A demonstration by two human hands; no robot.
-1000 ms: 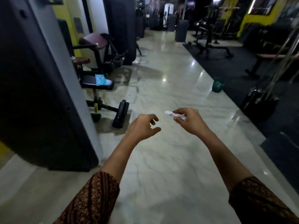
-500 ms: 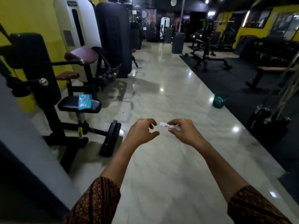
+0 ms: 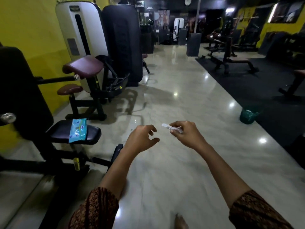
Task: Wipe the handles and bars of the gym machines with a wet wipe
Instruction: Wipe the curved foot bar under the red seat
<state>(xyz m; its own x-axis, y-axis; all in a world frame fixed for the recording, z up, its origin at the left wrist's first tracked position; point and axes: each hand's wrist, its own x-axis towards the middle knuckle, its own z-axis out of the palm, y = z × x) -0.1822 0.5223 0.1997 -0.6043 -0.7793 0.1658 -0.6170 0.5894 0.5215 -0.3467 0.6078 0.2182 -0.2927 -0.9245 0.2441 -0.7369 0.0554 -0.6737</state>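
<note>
Two bare hands held out over pale polished marble floor (image 3: 165, 100), right of black padded machine seat (image 3: 94, 134). Right hand (image 3: 186, 134) pinches crumpled white wet wipe (image 3: 170, 127); twisted end pokes out toward left hand (image 3: 142, 138). Left hand holds nothing, fingers loosely curled, just beside wipe, not touching. Blue wipe packet (image 3: 77, 130) lies across seat, near end overhanging front edge. Wide floor lane runs ahead, right of seat; black rubber mat (image 3: 272, 96) edges it far right. Small green bucket (image 3: 249, 114), seemingly bag-lined, sits at mat edge.
</note>
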